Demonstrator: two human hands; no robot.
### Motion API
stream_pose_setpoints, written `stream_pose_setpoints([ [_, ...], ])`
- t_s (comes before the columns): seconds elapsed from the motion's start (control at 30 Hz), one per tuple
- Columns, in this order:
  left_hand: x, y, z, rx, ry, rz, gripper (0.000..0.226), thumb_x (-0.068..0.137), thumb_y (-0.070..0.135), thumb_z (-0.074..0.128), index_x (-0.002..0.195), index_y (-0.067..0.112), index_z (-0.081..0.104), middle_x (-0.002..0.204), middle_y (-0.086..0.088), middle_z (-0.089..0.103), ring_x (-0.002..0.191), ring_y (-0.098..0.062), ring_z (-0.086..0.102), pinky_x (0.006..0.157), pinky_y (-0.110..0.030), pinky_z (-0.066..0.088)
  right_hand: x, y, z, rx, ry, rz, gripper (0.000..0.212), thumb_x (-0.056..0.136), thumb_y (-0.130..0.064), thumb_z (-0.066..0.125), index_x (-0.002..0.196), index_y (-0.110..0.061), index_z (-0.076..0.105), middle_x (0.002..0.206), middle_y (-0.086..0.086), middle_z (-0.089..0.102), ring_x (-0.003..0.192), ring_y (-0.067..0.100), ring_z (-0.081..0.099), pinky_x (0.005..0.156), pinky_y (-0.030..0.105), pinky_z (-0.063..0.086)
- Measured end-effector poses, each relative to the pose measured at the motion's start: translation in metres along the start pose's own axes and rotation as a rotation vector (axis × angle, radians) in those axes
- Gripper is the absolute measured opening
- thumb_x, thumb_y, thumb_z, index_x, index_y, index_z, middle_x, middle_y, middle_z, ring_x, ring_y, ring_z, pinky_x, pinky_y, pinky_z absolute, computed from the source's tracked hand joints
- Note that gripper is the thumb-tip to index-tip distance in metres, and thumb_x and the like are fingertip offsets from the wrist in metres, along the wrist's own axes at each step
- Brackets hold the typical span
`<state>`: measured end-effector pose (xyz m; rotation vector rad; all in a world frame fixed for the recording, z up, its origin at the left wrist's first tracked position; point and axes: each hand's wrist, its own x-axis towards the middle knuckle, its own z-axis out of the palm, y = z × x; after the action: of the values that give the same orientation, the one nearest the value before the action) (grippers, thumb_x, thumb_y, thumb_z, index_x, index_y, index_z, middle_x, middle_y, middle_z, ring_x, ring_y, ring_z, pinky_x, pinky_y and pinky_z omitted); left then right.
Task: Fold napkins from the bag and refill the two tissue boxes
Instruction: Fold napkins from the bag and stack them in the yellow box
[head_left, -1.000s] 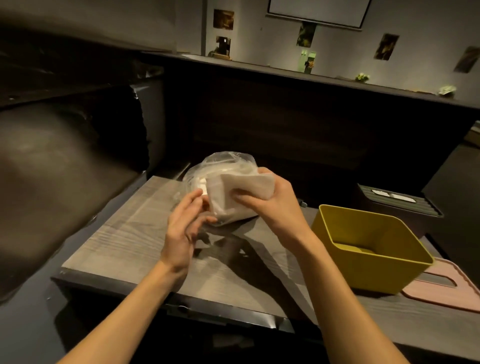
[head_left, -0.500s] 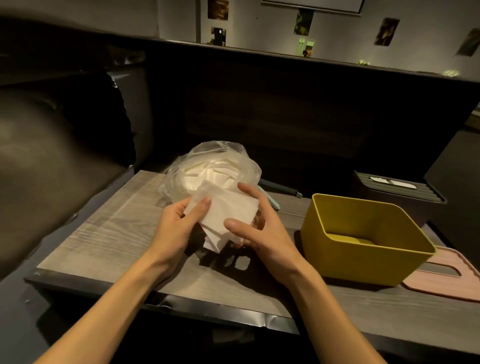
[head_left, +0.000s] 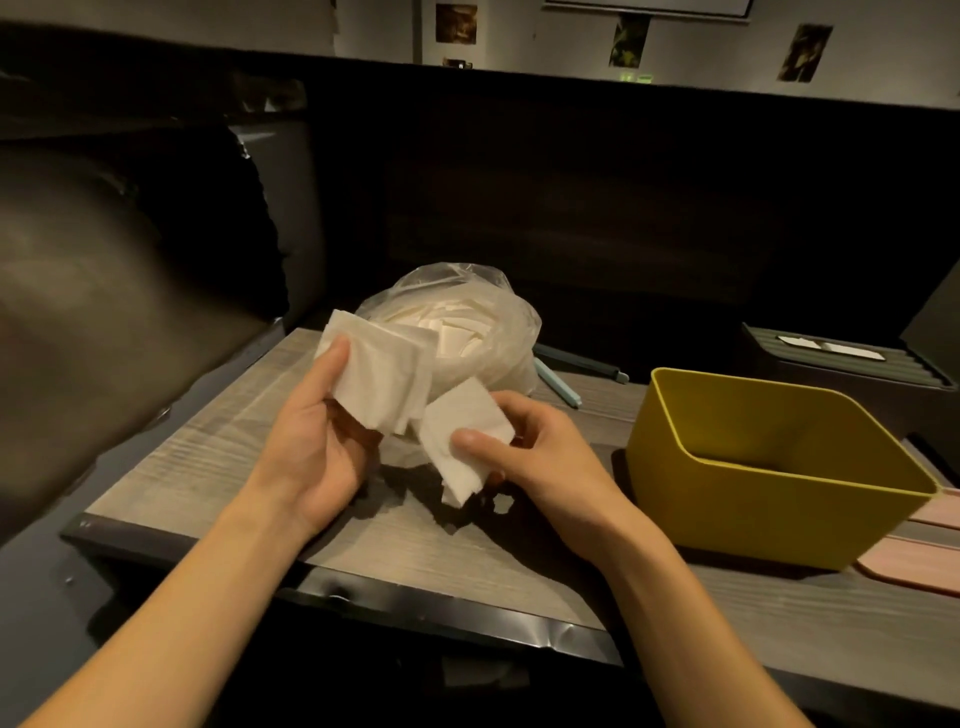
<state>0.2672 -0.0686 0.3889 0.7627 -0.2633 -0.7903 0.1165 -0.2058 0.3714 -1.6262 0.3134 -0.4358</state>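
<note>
A clear plastic bag (head_left: 498, 332) full of white napkins sits on the wooden table (head_left: 208, 457). In front of it my left hand (head_left: 311, 441) holds a small stack of white napkins (head_left: 384, 379), thumb on top. My right hand (head_left: 535, 457) pinches a separate white napkin (head_left: 457, 431) just to the right, thumb pressed on its face. An open yellow tissue box (head_left: 748, 499) stands to the right with nothing visible inside. A dark grey tissue box (head_left: 852, 364) with a slotted lid sits behind it.
A pink lid (head_left: 924, 561) lies flat at the right edge beside the yellow box. A light blue pen-like object (head_left: 561, 387) lies behind the bag. A dark padded seat rises at the left, a dark partition behind the table.
The napkins came out of the bag toward me. My hands have since pulled apart, the left keeping the stack and the right drawing one napkin off to the right.
</note>
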Motion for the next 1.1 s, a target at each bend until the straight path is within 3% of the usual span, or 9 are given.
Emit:
stream_pose_setpoints([
  [0.1,0.001,0.001,-0.002,0.022,-0.052,-0.007,0.037,0.106,0.035,0.050,0.125,0.010,0.068,0.106,-0.005,0.078,0.093,-0.013,0.077,0.071,-0.026,0.062,0.001,0.001,-0.004,0.100,0.137,-0.046,0.028,0.100,-0.023,0.067,0.128,-0.026,0.067,0.117,-0.001,0.076,0.105,0.020,0.073,0.086,0.035,0.062],
  [0.2,0.000,-0.011,-0.001,0.302,-0.069,0.061,0.034,0.104,0.033,0.054,0.130,0.014,0.066,0.100,-0.007,0.077,0.082,-0.016,0.074,0.061,-0.027,0.061,-0.001,-0.002,-0.005,0.145,0.219,-0.137,0.027,0.104,-0.023,0.060,0.130,-0.021,0.065,0.112,0.002,0.077,0.102,0.020,0.074,0.081,0.029,0.061],
  [0.33,0.000,-0.024,-0.001,0.585,-0.076,0.212,0.030,0.095,0.026,0.067,0.124,0.018,0.066,0.111,-0.008,0.077,0.097,-0.027,0.075,0.073,-0.034,0.063,-0.005,-0.007,-0.004,0.106,0.331,-0.261,0.022,0.105,-0.024,0.057,0.123,-0.018,0.070,0.112,-0.002,0.076,0.107,0.014,0.071,0.085,0.024,0.058],
  [0.47,-0.002,-0.019,0.002,0.457,-0.065,0.118,0.036,0.082,0.021,0.075,0.115,0.006,0.070,0.103,-0.013,0.078,0.086,-0.023,0.076,0.065,-0.030,0.063,-0.005,-0.007,-0.007,0.017,0.502,-0.433,0.020,0.099,-0.030,0.069,0.112,-0.017,0.076,0.121,-0.003,0.067,0.115,0.016,0.063,0.083,0.029,0.058],
  [0.63,-0.002,-0.014,0.001,0.321,-0.055,-0.010,0.039,0.087,0.025,0.070,0.123,0.011,0.068,0.119,-0.015,0.074,0.108,-0.029,0.073,0.087,-0.043,0.063,-0.006,-0.018,0.007,0.255,0.397,-0.435,0.014,0.104,-0.018,0.060,0.112,-0.012,0.071,0.101,0.007,0.075,0.090,0.023,0.073,0.069,0.030,0.061],
  [0.73,-0.007,-0.016,0.008,0.324,-0.110,-0.060,0.034,0.095,0.025,0.058,0.123,0.011,0.070,0.122,-0.016,0.074,0.113,-0.030,0.071,0.096,-0.049,0.058,0.003,-0.016,0.031,-0.011,0.339,-0.331,0.013,0.104,-0.026,0.061,0.106,-0.020,0.073,0.095,0.002,0.074,0.085,0.019,0.072,0.068,0.036,0.061],
  [0.83,-0.005,-0.014,0.007,0.229,-0.150,-0.183,0.046,0.103,0.034,0.045,0.131,0.005,0.067,0.129,-0.021,0.070,0.120,-0.033,0.068,0.104,-0.049,0.054,0.015,-0.005,0.054,-0.424,0.456,-0.265,0.021,0.101,-0.039,0.061,0.084,-0.029,0.066,0.082,-0.008,0.064,0.081,0.010,0.060,0.074,0.040,0.054],
  [0.97,-0.004,-0.007,0.002,0.028,-0.265,-0.255,0.074,0.104,0.065,0.025,0.146,0.012,0.053,0.144,-0.018,0.060,0.136,-0.032,0.056,0.114,-0.047,0.044,0.025,-0.001,0.070,-0.881,0.596,-0.235,0.019,0.098,-0.051,0.056,0.106,-0.035,0.057,0.106,-0.015,0.044,0.099,0.005,0.039,0.090,0.029,0.035],
  [1.1,-0.004,-0.008,0.006,0.190,-0.176,-0.183,0.042,0.105,0.035,0.043,0.135,0.012,0.063,0.127,-0.017,0.071,0.119,-0.032,0.069,0.105,-0.050,0.049,0.035,-0.019,0.058,-0.743,0.513,-0.317,0.030,0.093,-0.052,0.058,0.121,-0.043,0.052,0.108,-0.024,0.045,0.102,-0.001,0.047,0.098,0.027,0.037],
])
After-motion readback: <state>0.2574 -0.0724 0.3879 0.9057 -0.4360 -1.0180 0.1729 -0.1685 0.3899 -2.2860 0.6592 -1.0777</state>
